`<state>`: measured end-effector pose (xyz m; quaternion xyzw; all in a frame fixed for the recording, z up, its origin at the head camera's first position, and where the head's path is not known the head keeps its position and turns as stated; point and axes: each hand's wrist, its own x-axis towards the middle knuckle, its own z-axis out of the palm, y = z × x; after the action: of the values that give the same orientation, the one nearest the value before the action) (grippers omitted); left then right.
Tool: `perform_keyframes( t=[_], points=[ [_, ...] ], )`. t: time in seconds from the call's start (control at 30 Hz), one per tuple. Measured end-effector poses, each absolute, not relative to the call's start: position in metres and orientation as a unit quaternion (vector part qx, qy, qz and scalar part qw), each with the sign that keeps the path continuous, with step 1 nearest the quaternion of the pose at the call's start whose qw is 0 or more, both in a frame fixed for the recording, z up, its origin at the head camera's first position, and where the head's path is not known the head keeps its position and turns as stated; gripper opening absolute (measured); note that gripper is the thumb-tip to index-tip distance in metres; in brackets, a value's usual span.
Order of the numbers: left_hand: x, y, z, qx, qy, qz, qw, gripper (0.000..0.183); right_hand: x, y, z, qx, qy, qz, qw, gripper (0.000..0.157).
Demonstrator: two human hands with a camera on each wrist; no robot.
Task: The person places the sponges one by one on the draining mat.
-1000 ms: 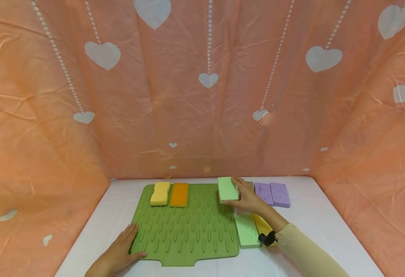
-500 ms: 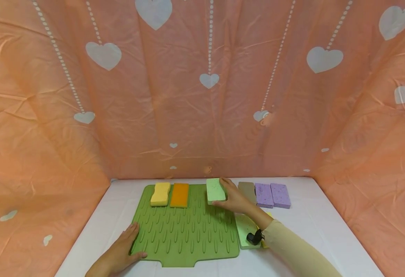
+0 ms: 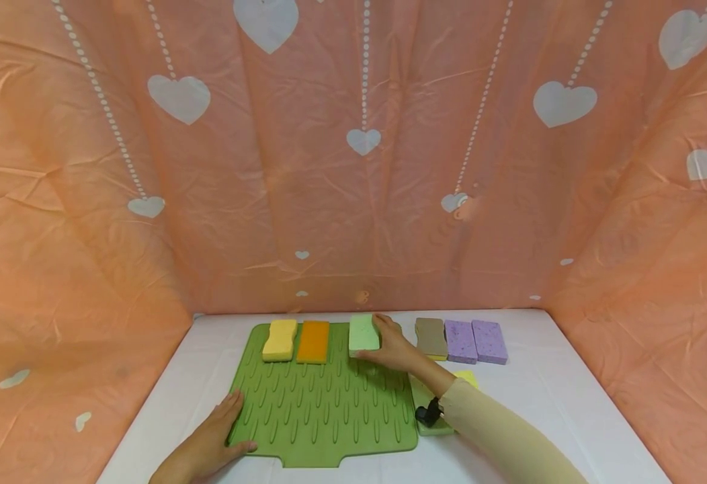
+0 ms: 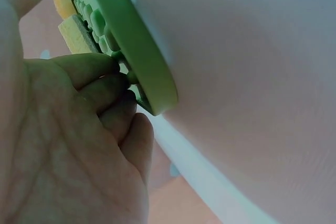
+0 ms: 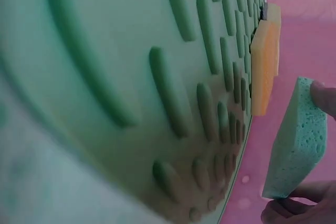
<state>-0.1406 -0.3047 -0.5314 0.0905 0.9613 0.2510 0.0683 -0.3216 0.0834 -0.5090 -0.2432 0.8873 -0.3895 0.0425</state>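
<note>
White tabletop [image 3: 547,410]: one green mat [image 3: 323,403] bearing one yellow sponge [image 3: 279,339] and one orange sponge [image 3: 313,341]; two purple sponges [image 3: 489,341] at right. Right hand [image 3: 393,347]: grip pinching one pale-green sponge [image 3: 362,335] above the mat; left hand [image 3: 213,435]: grip relaxed, touching its edge.

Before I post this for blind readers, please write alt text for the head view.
A person's right hand grips a pale green sponge over a green mat; the left hand touches the mat's left edge. A yellow sponge and an orange sponge lie on the mat; more sponges lie to its right.
</note>
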Motion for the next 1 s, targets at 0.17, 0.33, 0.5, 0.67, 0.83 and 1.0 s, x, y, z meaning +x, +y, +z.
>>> perform_keyframes(
  t=[0.17,0.33,0.5,0.67,0.83,1.0],
  points=[
    [-0.141,-0.305,-0.531,0.089,0.961,0.251,0.072,0.111,-0.325,0.074,-0.513,-0.246,0.888,-0.385,0.044,0.105],
    [-0.140,-0.304,-0.531,0.091,0.962,0.249,0.068,0.111,-0.326,0.067,-0.514,-0.247,0.891,-0.379,0.048,0.105],
    [-0.141,-0.303,-0.530,0.096,0.961,0.252,0.066,0.110,-0.327,0.062,-0.514,-0.248,0.892,-0.372,0.060,0.105],
    [-0.141,-0.303,-0.530,0.095,0.962,0.247,0.066,0.110,-0.328,0.059,-0.515,-0.252,0.893,-0.366,0.069,0.105],
    [-0.143,-0.303,-0.531,0.093,0.960,0.256,0.070,0.111,-0.331,0.056,-0.517,-0.250,0.895,-0.360,0.082,0.106],
    [-0.144,-0.307,-0.541,0.090,0.955,0.276,0.058,0.112,-0.334,0.052,-0.522,-0.252,0.899,-0.349,0.082,0.107]
  ],
)
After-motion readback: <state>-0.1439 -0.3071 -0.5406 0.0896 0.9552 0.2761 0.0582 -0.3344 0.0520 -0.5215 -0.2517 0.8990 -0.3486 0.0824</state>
